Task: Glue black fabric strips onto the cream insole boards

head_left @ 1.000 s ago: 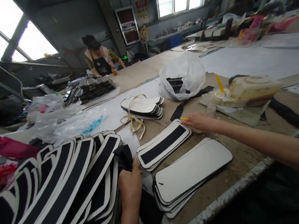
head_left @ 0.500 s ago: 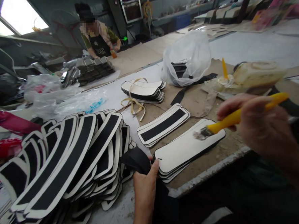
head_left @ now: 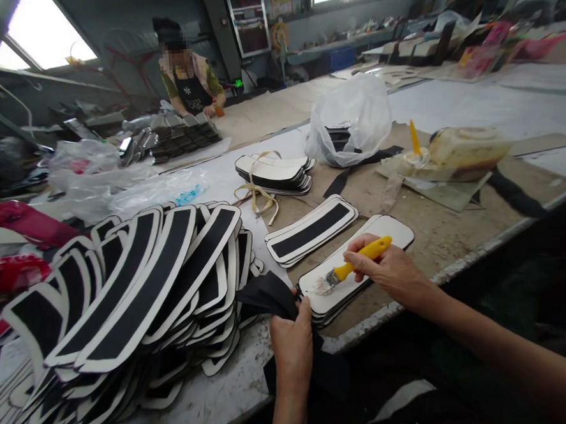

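Observation:
My right hand grips a paintbrush by its yellow handle. Its whitened bristles rest on the left end of the top white panel, which lies on a small stack of the same curved shape. At that end, my left hand is closed around black fabric strips, with its thumb against the panel's edge. Just behind lies a smaller stack of white panels with a black strip on top. To the left spreads a large heap of white panels bearing black strips.
A plastic container lies beside a second yellow-handled tool standing in white paste. Further back are a clear plastic bag and a tied panel bundle. A co-worker stands across the table. The table's worn edge runs nearby.
My right hand has carried the brush leftward along the top panel, from its right part to its left end. My left hand still holds the black strips; the view has shifted slightly.

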Demonstrator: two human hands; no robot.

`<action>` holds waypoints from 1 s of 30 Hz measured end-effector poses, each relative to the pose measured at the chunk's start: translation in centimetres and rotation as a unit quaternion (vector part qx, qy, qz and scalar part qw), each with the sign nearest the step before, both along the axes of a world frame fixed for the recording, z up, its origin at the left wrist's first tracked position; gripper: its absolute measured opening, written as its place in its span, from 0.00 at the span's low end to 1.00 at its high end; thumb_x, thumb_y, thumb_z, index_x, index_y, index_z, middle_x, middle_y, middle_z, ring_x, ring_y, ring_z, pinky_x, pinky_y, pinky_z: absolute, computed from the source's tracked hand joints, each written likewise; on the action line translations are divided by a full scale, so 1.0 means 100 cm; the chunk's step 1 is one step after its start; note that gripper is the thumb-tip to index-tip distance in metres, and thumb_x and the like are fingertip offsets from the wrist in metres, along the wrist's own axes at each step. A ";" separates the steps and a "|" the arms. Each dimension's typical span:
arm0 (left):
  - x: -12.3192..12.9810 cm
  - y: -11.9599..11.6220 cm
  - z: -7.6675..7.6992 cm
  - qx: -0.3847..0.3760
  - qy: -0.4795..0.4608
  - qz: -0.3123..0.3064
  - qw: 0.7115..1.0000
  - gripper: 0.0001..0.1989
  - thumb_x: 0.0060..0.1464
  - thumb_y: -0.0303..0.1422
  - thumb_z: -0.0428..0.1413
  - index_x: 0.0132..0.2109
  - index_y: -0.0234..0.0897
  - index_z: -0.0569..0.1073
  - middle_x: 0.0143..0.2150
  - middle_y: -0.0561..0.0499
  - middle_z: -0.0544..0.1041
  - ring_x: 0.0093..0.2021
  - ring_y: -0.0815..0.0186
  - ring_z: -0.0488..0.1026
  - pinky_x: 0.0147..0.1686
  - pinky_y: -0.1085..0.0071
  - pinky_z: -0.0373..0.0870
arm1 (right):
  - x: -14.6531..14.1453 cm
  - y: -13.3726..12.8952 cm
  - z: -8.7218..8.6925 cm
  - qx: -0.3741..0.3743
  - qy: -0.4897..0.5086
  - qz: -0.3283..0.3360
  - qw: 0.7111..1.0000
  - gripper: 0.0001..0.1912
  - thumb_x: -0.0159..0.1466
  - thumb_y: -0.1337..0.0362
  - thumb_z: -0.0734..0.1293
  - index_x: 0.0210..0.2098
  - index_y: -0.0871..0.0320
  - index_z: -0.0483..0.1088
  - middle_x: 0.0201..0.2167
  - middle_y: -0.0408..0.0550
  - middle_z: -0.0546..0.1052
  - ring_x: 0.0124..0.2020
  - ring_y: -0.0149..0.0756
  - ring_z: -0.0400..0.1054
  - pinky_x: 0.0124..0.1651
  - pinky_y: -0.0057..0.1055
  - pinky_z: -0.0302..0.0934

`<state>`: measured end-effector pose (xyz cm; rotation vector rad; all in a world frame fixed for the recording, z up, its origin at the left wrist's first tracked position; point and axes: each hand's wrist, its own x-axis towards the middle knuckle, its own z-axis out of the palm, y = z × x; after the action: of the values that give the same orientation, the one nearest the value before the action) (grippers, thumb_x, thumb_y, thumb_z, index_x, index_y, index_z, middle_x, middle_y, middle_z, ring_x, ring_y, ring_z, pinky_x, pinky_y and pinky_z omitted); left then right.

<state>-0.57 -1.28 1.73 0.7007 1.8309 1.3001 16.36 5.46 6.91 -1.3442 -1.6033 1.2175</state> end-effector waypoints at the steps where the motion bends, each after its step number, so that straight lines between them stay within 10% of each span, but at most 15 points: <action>1: 0.000 0.000 0.000 -0.001 0.003 0.001 1.000 0.15 0.43 0.36 0.60 0.38 0.30 0.74 0.27 0.50 0.74 0.31 0.61 0.73 0.37 0.66 0.67 | 0.002 0.000 0.000 0.019 -0.022 -0.008 1.000 0.15 0.60 0.50 0.63 0.33 0.56 0.66 0.28 0.41 0.69 0.24 0.31 0.67 0.30 0.30 0.63; 17: 0.000 0.002 -0.005 -0.031 0.014 0.011 0.999 0.20 0.39 0.42 0.59 0.37 0.30 0.76 0.26 0.48 0.76 0.33 0.56 0.73 0.37 0.64 0.67 | 0.073 0.018 0.000 0.328 -0.248 -0.087 0.907 0.04 0.63 0.62 0.62 0.34 0.55 0.67 0.33 0.47 0.73 0.36 0.38 0.69 0.42 0.33 0.63; 30: -0.001 -0.006 -0.016 0.031 0.144 -0.032 0.989 0.17 0.45 0.42 0.56 0.36 0.33 0.78 0.33 0.40 0.79 0.36 0.51 0.75 0.40 0.61 0.69 | 0.067 -0.006 0.002 0.486 -0.409 0.029 0.771 0.06 0.65 0.70 0.60 0.36 0.57 0.69 0.32 0.50 0.75 0.36 0.37 0.70 0.41 0.32 0.67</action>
<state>-0.65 -1.89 0.08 1.0178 1.9826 1.2712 23.05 4.89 7.10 -1.0956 -2.3504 -0.3822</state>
